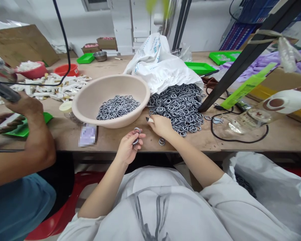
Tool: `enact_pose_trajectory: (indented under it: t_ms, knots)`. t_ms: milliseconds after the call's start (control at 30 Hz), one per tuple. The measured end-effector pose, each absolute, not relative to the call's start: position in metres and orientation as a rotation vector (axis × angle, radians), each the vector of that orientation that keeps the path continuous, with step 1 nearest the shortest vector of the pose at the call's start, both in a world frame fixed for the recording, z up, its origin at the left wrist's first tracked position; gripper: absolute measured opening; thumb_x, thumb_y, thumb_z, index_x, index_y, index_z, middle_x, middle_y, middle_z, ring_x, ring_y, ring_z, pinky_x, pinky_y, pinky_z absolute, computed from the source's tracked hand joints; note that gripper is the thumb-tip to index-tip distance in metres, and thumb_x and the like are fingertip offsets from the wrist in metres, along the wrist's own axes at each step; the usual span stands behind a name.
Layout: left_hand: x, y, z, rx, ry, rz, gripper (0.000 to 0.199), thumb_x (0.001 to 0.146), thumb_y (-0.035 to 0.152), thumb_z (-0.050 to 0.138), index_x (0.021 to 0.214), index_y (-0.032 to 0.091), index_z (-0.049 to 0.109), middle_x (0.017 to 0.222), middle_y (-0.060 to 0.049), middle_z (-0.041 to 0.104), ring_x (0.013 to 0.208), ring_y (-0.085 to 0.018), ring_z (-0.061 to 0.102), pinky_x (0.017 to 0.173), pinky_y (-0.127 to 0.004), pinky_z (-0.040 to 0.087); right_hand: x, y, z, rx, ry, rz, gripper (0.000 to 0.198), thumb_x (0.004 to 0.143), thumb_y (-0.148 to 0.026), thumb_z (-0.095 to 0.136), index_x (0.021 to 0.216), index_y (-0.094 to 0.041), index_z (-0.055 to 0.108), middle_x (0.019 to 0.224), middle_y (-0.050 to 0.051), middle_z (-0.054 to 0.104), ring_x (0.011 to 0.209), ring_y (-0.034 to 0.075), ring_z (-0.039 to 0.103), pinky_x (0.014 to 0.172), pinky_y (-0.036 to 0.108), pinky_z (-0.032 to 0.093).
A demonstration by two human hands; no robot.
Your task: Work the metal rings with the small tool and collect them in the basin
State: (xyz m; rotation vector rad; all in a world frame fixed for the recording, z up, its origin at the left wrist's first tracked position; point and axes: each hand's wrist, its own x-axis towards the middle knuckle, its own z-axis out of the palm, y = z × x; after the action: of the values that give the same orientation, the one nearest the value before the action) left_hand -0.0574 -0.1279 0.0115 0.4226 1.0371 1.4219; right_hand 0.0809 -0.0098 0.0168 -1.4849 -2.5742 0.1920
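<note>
My left hand is closed on grey rings, one standing up at the fingertips and another lower among the fingers. Just right of it, my right hand pinches a small flat blade-like piece with a dark tip and a pale body. That hand is at the near left edge of a heap of grey rings, which spills from a white sack. Behind my left hand stands a wide beige basin with many similar rings inside. One loose ring lies near the table's front edge.
At the left, a co-worker's hand holds a dark tool above a green tray. White pieces are piled beyond. A slanting dark post, a clear bottle and a black cable are on my right.
</note>
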Motion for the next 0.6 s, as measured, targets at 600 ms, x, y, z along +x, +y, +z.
enact_pose_trajectory:
  t_ms: [600]
  knots:
    - [-0.018, -0.122, 0.014, 0.514, 1.018, 1.369, 0.050, 0.068, 0.059, 0.078, 0.080, 0.018, 0.053, 0.062, 0.007, 0.047, 0.043, -0.003, 0.035, 0.036, -0.014, 0.019, 0.090, -0.082, 0.001, -0.790, -1.475, 1.447, 0.032, 0.089, -0.054, 0.060, 0.086, -0.023, 0.056, 0.065, -0.004, 0.057, 0.054, 0.013, 0.055, 0.054, 0.027, 0.046]
